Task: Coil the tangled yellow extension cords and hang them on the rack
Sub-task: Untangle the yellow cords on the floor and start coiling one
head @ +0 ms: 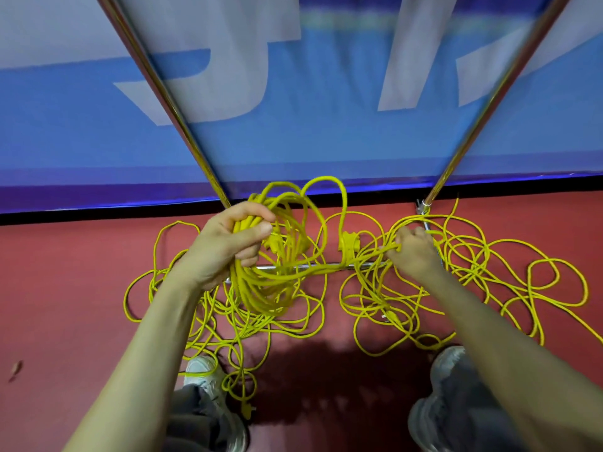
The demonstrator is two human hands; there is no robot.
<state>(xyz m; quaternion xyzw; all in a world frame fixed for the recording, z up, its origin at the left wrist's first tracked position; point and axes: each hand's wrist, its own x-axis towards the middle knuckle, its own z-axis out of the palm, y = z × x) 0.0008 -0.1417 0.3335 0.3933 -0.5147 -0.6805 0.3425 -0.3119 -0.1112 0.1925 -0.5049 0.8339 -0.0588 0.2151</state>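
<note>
My left hand (230, 238) grips a bundle of coiled yellow cord (270, 282) that hangs in several loops below my fist. A strand runs from the coil rightward to my right hand (412, 247), which pinches the cord low near the floor. Loose tangled yellow cord (473, 272) sprawls over the red floor on both sides. A yellow plug block (349, 244) sits between my hands. The metal rack's two uprights (169, 102) rise at left and right, and its low crossbar (326, 265) runs behind the cords.
A blue and white banner wall (326, 141) stands right behind the rack. My two shoes (453, 396) stand on the red floor (65, 288) at the bottom, with cord loops and a plug end (247, 411) lying by the left shoe.
</note>
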